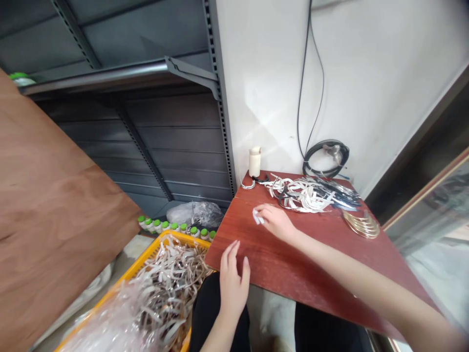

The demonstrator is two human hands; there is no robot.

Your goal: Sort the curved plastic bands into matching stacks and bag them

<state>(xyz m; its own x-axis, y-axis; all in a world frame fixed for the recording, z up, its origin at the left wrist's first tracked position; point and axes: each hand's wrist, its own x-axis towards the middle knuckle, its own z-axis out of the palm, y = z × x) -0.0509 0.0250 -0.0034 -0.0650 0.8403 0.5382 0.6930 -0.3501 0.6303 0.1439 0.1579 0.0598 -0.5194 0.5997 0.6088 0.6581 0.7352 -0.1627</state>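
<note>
My right hand [275,222] is over the middle of the red-brown table [267,264]. Its fingers are pinched on a small whitish piece [258,216], too small to name exactly. My left hand [233,274] hovers at the table's near left edge with its fingers stretched out and the thumb apart, holding nothing. Beyond the right hand lies a tangled pile of thin curved bands [308,195], many with white strips on them, some dark. A neat bundle of gold-coloured curved bands [362,226] rests to the right of that pile.
On the floor at left, a yellow crate [137,266] is filled with similar bands and clear plastic. Several green-capped bottles [165,225] line the shelf foot. A cream cylinder [255,162] and a coiled black cable [342,155] are at the table's back by the wall.
</note>
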